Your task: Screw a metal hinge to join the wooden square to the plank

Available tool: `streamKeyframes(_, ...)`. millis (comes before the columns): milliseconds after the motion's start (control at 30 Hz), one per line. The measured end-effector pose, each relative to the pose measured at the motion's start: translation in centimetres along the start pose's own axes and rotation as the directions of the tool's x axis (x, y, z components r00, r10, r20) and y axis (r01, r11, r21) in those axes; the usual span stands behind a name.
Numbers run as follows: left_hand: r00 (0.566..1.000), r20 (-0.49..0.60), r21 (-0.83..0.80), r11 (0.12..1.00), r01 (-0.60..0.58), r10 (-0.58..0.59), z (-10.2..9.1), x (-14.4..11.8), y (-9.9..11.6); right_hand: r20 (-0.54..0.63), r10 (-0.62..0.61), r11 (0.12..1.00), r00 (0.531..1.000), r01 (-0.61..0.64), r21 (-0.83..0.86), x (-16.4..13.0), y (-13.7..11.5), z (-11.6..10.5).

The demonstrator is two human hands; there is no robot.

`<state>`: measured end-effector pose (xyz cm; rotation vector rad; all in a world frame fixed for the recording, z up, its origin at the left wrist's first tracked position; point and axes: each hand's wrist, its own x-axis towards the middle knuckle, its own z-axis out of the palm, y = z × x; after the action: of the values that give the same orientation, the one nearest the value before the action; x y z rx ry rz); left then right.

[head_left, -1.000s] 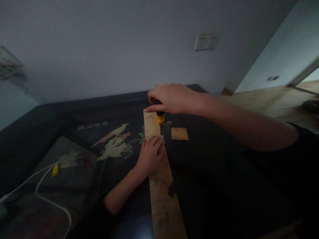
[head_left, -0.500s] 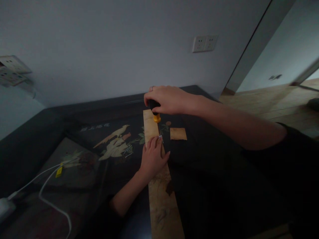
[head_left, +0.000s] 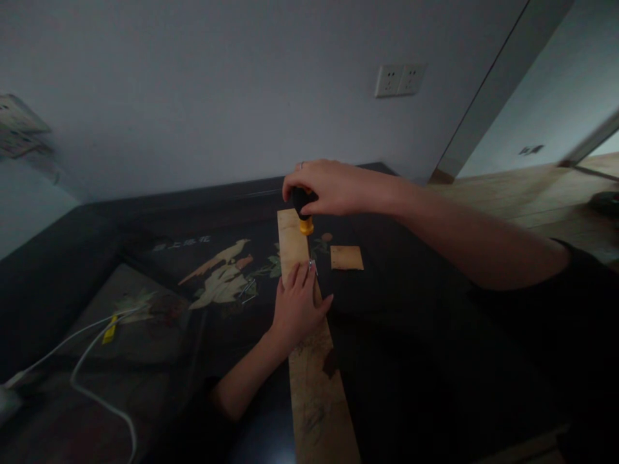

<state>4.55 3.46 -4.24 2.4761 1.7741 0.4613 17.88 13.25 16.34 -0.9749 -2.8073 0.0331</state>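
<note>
Long pale wooden plank (head_left: 316, 386) lying near-to-far across dark painted table (head_left: 145, 309). Right hand (head_left: 329, 187) clenched around upright black-and-yellow screwdriver (head_left: 304, 222), tip down at plank's right edge. Left hand (head_left: 297, 303) flat, fingers spread, pressing plank just near the tip. Small tan wooden square (head_left: 347, 258) right.

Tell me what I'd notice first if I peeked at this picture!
First, the right hand in the middle, gripping a black-and-yellow screwdriver that points down at a long wooden plank. The left hand lies flat on that plank, beside the tip. Next, the pale bird picture on the dark table, left of the plank.
</note>
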Motion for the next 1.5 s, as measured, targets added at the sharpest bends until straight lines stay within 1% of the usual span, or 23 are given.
streamKeyframes(167,0.999,0.027,0.004,1.0,-0.027,0.027,-0.2,-0.2,0.0,0.009,0.015,1.0,1.0,-0.015,0.011,0.0,0.0,-0.1)
streamKeyframes(333,0.999,0.046,0.017,1.0,-0.002,0.001,-0.2,-0.1,0.1,-0.014,-0.007,1.0,1.0,0.007,0.012,0.0,0.0,-0.1)
streamKeyframes(500,0.998,0.058,0.002,1.0,0.004,-0.004,-0.4,0.0,0.4,-0.03,0.005,1.0,1.0,-0.005,0.019,0.1,0.0,0.0)
streamKeyframes(633,0.998,0.069,0.007,1.0,0.009,-0.01,-0.7,0.0,0.5,-0.045,0.053,0.997,0.998,-0.055,-0.045,0.2,-0.2,0.2)
streamKeyframes(733,0.996,0.084,0.019,1.0,0.021,-0.023,-0.9,0.0,0.6,-0.082,0.115,0.987,0.99,-0.123,-0.106,0.4,-0.5,0.5)
streamKeyframes(800,0.995,0.095,0.02,0.999,0.031,-0.032,-1.0,0.0,0.6,-0.11,0.148,0.979,0.983,-0.161,-0.125,0.5,-0.7,0.7)
streamKeyframes(867,0.994,0.102,0.02,0.999,0.038,-0.04,-1.1,0.0,0.6,-0.119,0.154,0.978,0.981,-0.168,-0.122,0.6,-0.8,0.7)
streamKeyframes(933,0.994,0.104,0.018,0.999,0.041,-0.043,-1.1,0.1,0.6,-0.079,0.129,0.987,0.989,-0.135,-0.089,0.7,-0.8,0.3)
streamKeyframes(1000,0.994,0.1,0.016,0.999,0.042,-0.043,-1.1,0.1,0.6,0.004,0.077,0.996,0.997,-0.076,-0.034,0.8,-0.5,-0.2)
streamKeyframes(1067,0.995,0.093,0.016,0.999,0.038,-0.04,-1.0,0.0,0.6,0.089,0.026,0.999,0.996,-0.027,0.02,0.8,-0.3,-0.7)
streamKeyframes(1133,0.996,0.085,0.015,0.999,0.032,-0.033,-0.9,0.0,0.6,0.128,0.008,0.999,0.992,-0.014,0.047,0.8,-0.3,-1.1)
streamKeyframes(1200,0.996,0.081,0.014,0.999,0.029,-0.03,-0.9,-0.1,0.5,0.112,0.026,0.999,0.993,-0.03,0.03,0.8,-0.5,-1.0)
streamKeyframes(1333,0.995,0.088,0.006,0.999,0.037,-0.037,-0.8,-0.1,0.5,-0.032,0.131,0.987,0.991,-0.133,-0.086,1.1,-1.5,0.1)
streamKeyframes(1400,0.995,0.094,0.004,0.999,0.038,-0.038,-0.8,0.0,0.4,-0.067,0.166,0.979,0.984,-0.172,-0.109,1.2,-1.7,0.4)
streamKeyframes(1433,0.994,0.097,0.004,0.999,0.04,-0.04,-0.8,0.0,0.5,-0.062,0.16,0.98,0.985,-0.166,-0.107,1.3,-1.8,0.3)
streamKeyframes(1500,0.993,0.107,0.003,0.999,0.046,-0.046,-0.9,0.0,0.5,-0.021,0.098,0.991,0.995,-0.099,-0.085,1.3,-1.7,-0.2)
